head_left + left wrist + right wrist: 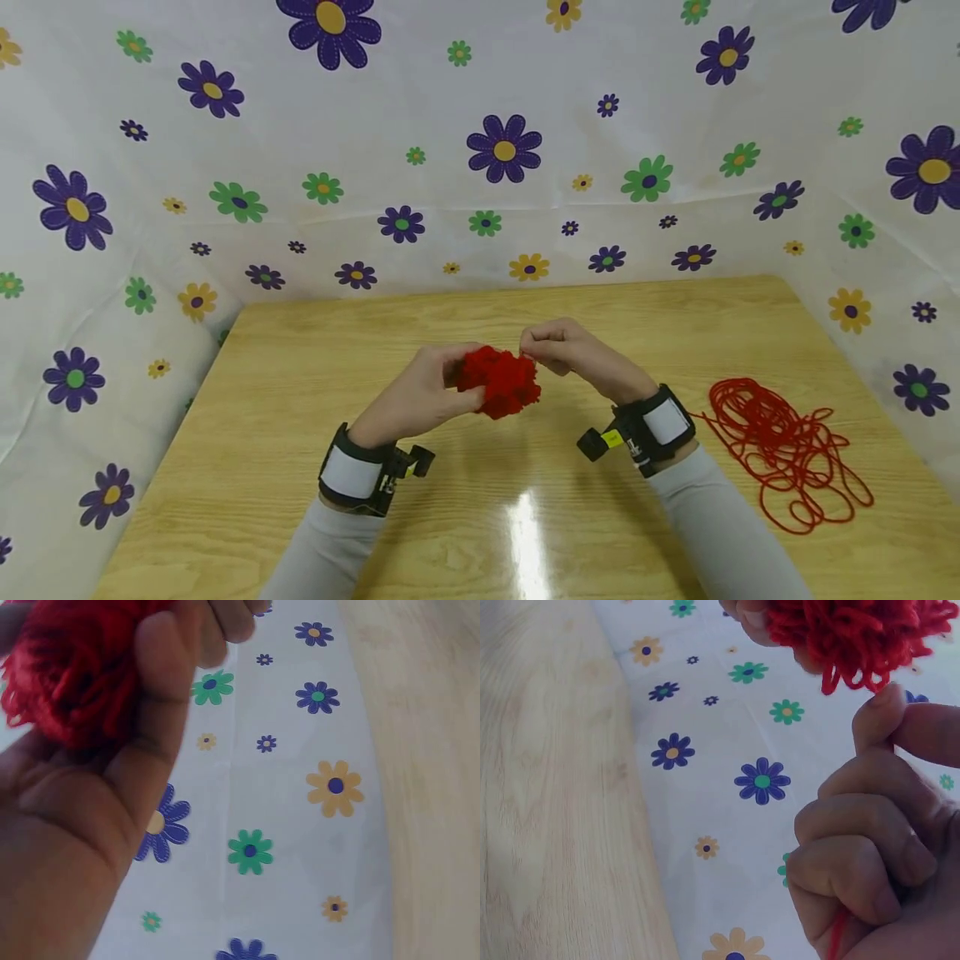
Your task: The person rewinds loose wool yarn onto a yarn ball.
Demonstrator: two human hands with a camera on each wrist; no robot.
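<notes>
A bundle of looped red yarn [501,383] is held up over the middle of the table. My left hand [431,392] grips it from the left, thumb on the near side and fingers behind. In the left wrist view the bundle [79,671] sits between thumb and fingers. Just to its right, my right hand [577,354] pinches a red strand between thumb and forefinger, right at the loops. The right wrist view shows the other fingers [847,847] curled into the palm, with a strand of red yarn [838,936] coming out below them.
A loose tangle of red yarn [776,446] lies on the wooden table [300,358] to the right, beside the right forearm. White cloth [420,100] printed with flowers stands around the back and sides of the table.
</notes>
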